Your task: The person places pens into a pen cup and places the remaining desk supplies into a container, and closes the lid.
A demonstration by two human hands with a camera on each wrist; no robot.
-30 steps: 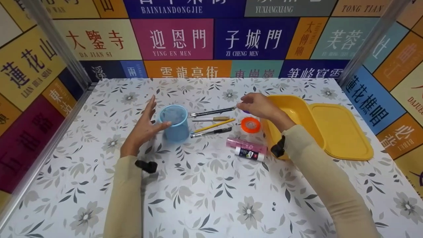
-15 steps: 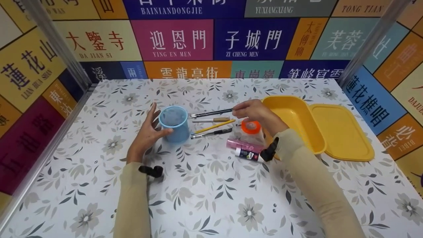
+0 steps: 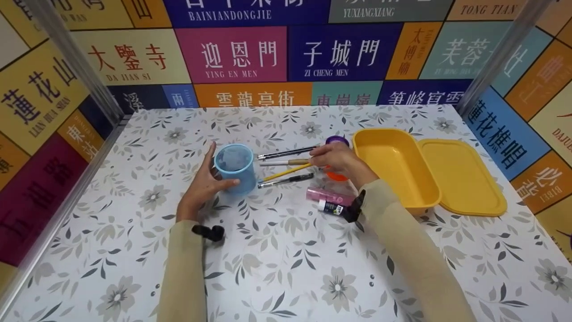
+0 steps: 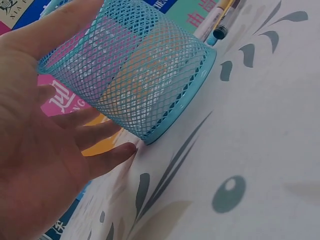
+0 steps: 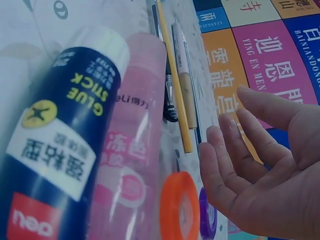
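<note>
A light blue mesh pen cup (image 3: 241, 178) stands on the patterned tabletop. My left hand (image 3: 202, 188) is at its left side, thumb across the front and fingers spread loosely around it; the left wrist view shows straight fingers beside the mesh. My right hand (image 3: 338, 157) hovers at the right ends of the pens, its fingers slightly bent with nothing between them in the right wrist view. Under its fingertips lies a yellow pencil (image 3: 286, 171). Beside the pencil are a white-and-tan pen (image 3: 279, 163), dark pens (image 3: 286, 153) and a black gel pen (image 3: 288, 180).
An orange tape roll (image 5: 175, 210) and a purple tape roll (image 3: 336, 139) lie by my right hand. Nearer are a pink tube (image 3: 326, 195) and a glue stick (image 3: 331, 207). A yellow box (image 3: 395, 165) and its lid (image 3: 467, 176) are at right, patterned walls behind.
My right hand has moved down and left, from above the purple tape roll to the pencil's end. The left hand has shifted slightly right, closer around the pen cup.
</note>
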